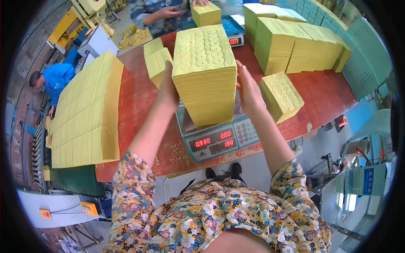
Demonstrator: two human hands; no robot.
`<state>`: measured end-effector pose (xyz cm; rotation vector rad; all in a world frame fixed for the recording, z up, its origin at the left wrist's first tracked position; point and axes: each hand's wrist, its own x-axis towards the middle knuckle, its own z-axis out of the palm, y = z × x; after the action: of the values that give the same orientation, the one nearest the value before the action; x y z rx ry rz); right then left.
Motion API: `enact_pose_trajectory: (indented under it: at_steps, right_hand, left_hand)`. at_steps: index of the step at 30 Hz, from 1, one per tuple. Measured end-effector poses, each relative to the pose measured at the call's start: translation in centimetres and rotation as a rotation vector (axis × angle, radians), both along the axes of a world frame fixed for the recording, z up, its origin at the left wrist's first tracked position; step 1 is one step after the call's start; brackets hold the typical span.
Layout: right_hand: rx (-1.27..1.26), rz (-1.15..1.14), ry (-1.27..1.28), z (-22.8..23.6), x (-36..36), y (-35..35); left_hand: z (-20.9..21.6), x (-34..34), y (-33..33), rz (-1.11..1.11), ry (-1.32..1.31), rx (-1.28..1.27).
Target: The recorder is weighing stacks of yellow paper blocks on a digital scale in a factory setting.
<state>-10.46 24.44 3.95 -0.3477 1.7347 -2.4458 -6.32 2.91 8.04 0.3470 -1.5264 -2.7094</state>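
A tall stack of yellow paper sheets (204, 84), embossed on top with rows of round flower patterns, stands upright on the pan of a digital scale (192, 152) with lit red digits. My left hand (169, 90) is pressed along its left side, thumb upward and the other fingers partly hidden. Against the right side lies my right hand (251, 89), its fingers pointing up the stack. A shorter yellow stack (282, 95) sits right of the scale. Two small stacks (159, 63) stand beyond my left hand.
A large block of yellow stacks (84, 122) lines the left of the red table (325, 99); more stacks (295, 46) stand far right. Across the table, another person's hand (201, 2) rests on a stack (206, 16) over a second scale (236, 40). A person in blue (59, 80) bends at left.
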Motion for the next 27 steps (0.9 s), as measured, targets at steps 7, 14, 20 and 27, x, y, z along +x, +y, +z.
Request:
enact_pose_trajectory:
  at_steps: [7,14,20,27]
  right_hand:
    - [-0.044,0.077,-0.186,2.1,-2.0,-2.4]
    - [-0.070,0.172,-0.190,0.2,-6.2,-1.7]
    - [0.002,-0.069,0.055,-1.3,3.1,4.3]
    - [0.151,0.175,-0.239,-8.3,15.9,19.2]
  left_hand:
    - [-1.8,-1.5,3.4,0.091,0.227,0.049]
    - [-0.6,-1.9,4.5,0.269,0.109,0.180]
    - [-3.2,9.5,-0.4,0.451,0.134,-0.222]
    - [-9.5,28.0,2.5,0.786,-0.225,-0.259]
